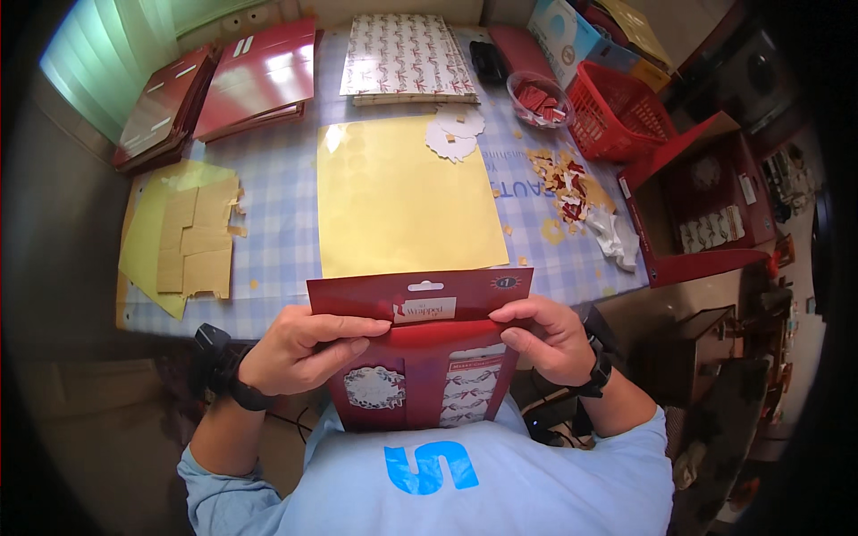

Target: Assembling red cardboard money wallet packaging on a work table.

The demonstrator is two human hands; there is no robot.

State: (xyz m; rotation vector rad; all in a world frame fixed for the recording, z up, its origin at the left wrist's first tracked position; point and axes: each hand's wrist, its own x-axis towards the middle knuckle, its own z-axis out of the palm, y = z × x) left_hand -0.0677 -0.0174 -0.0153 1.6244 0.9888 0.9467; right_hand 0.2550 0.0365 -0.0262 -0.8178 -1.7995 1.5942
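Observation:
Upright against the table's near edge is a dark red card packet [424, 393] with a hang-hole flap along its top. On its front are a round wreath shape and a strip of patterned card. My left hand [313, 348] pinches the left part of the fold under the flap, thumb and fingers together. At the right end of that fold, my right hand [552, 341] grips the packet between thumb and forefinger. Just beyond the flap lies a yellow sheet [407, 196], with white scalloped tags [451, 138] on its far right corner.
Stacks of red packets [259, 76] stand far left, beside a patterned stack [407, 58]. Tan sticker sheets [192, 237] lie at left. At right are a tub of red pieces [539, 100], a red basket [617, 112], scraps [567, 183], crumpled tissue [615, 239] and an open red box [706, 201].

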